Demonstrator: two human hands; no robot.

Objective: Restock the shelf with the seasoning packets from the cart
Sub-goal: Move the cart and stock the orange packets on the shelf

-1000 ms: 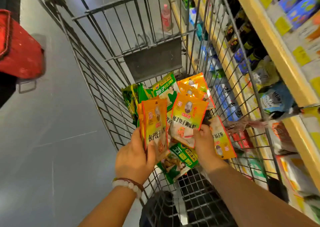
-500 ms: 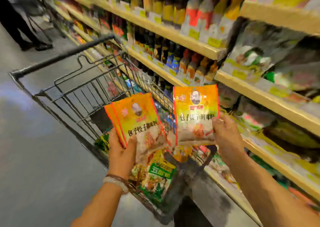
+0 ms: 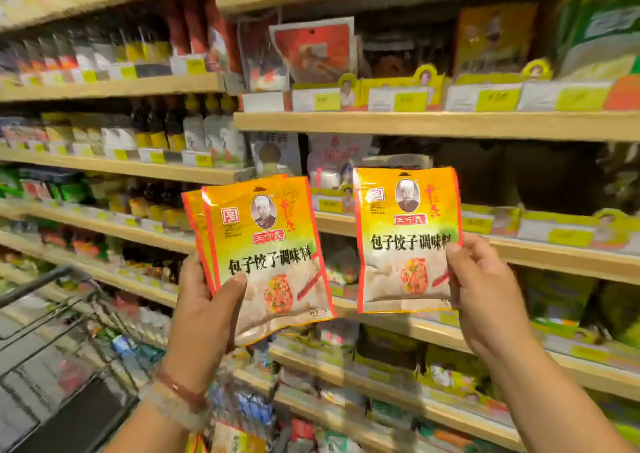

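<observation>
Left hand [image 3: 204, 314] grips a small stack of seasoning packets [image 3: 266, 255], right hand [image 3: 485, 297] pinches a single packet [image 3: 405, 241] by its edge, both raised before the shelf [image 3: 433, 125]; best shelve the single first, label outward.

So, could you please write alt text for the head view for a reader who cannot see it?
A left hand holds a small stack of orange seasoning packets and a right hand holds one matching packet, both raised before stocked wooden shelves. A wire cart sits at lower left.
</observation>
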